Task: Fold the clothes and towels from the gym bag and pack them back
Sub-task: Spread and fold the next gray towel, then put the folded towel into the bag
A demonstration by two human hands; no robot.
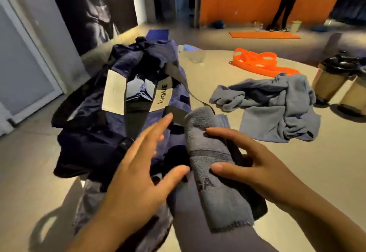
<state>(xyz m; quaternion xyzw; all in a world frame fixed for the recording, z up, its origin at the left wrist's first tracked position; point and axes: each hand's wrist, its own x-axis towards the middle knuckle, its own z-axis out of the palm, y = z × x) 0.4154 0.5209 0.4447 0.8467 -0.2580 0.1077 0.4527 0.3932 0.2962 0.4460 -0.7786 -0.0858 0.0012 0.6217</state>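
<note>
A navy gym bag (95,128) with white panels and black straps lies open on the floor at left centre. My right hand (255,164) grips a folded blue-grey towel (212,162), thumb on its front and fingers round its right side, with a dark cloth beneath it. Beside the towel's left edge, my left hand (138,168) hovers with straight, spread fingers, its thumb close to or touching the towel. A crumpled blue-grey towel (277,105) lies on the floor to the right.
Orange resistance bands (259,63) lie behind the crumpled towel. Two shaker bottles (336,81) stand at the right edge. A clear cup (193,55) sits beyond the bag. Far back, a person (285,4) stands by an orange mat (265,34).
</note>
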